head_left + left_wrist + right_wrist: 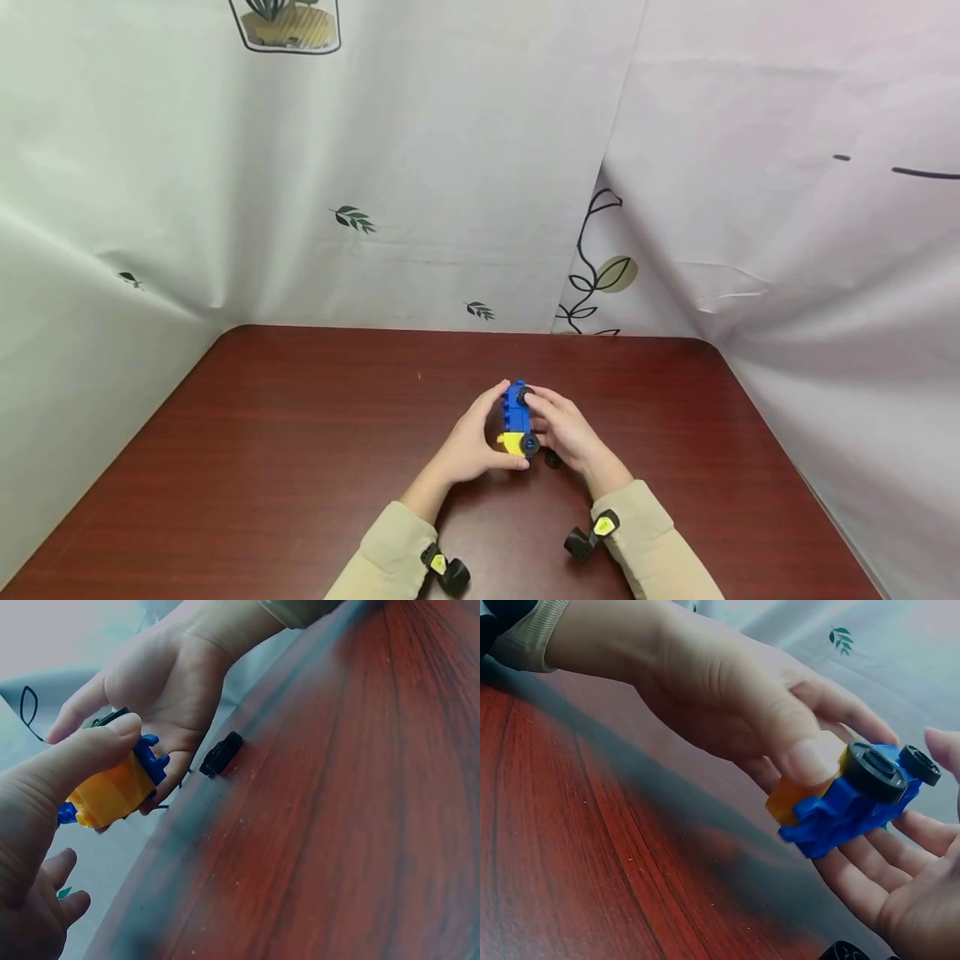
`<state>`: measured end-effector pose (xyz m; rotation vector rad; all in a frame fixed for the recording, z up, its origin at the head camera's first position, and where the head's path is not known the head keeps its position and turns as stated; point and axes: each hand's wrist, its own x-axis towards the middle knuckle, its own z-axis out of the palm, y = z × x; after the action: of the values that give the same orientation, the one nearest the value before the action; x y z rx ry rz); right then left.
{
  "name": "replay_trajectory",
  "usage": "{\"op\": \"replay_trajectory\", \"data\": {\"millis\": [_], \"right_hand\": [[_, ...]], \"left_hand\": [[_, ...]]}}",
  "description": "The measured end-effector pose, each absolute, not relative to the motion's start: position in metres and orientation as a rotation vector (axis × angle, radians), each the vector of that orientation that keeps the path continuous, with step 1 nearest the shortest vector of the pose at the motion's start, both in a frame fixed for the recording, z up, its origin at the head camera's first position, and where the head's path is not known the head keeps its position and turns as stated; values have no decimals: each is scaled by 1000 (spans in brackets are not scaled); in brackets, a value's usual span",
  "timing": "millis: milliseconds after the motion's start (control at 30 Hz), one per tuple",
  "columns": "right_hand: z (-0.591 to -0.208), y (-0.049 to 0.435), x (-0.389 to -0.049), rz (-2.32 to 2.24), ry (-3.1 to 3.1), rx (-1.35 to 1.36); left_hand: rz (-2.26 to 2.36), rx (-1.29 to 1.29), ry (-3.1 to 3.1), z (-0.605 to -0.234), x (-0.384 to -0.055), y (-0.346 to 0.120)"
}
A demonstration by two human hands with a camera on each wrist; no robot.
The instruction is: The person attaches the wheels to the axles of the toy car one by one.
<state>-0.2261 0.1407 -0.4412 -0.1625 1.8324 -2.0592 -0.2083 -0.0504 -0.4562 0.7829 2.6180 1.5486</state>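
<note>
A small toy car [516,418] of blue and yellow building blocks is held up between both hands over the table, standing on end, its black wheels facing right. My left hand [471,440] grips it from the left: the thumb lies on the yellow end, the fingers reach up to the far blue end. On the other side, my right hand [566,429] holds the blue end, a fingertip at the upper wheel [524,395] and other fingers behind the car. The right wrist view shows two mounted wheels, the nearer wheel [875,772] beside the left thumb.
A loose black wheel [552,459] lies on the dark red wooden table [300,467], just under my right hand. White cloth [450,167] with printed leaves hangs behind the table and along its sides. Black wrist cameras sit on both cuffs.
</note>
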Motion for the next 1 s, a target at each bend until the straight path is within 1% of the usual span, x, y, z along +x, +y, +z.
{"op": "replay_trajectory", "data": {"millis": [133, 467, 633, 800, 1000], "right_hand": [[-442, 141, -227, -2031, 1904, -183], [-440, 138, -225, -2112, 1936, -150], [-440, 140, -224, -2154, 1952, -156], [-440, 142, -224, -2134, 1996, -227], [-438, 141, -222, -2085, 2107, -412]], "left_hand": [[1510, 821, 2638, -457, -209, -52], [1517, 794, 2610, -456, -208, -53], [1630, 723, 2555, -456, -210, -54], [1775, 646, 2442, -455, -212, -53], [1928, 390, 2270, -449, -214, -51]]}}
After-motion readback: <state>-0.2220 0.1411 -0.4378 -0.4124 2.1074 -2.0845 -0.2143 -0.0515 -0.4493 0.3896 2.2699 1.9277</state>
